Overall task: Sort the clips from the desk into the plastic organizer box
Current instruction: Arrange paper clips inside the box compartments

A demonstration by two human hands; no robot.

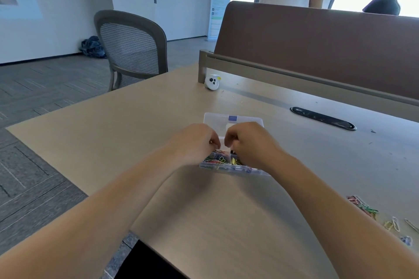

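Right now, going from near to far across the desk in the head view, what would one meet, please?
Loose clips, plastic organizer box, small white gadget, brown desk partition.

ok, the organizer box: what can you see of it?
Shallow clear plastic box, divided into compartments, flat on the desk. Its lid is open, tilted back, with a blue latch on the far edge. Coloured paper clips lie in the left compartment. The left hand and right hand, both curled, cover its middle; contact is unclear.
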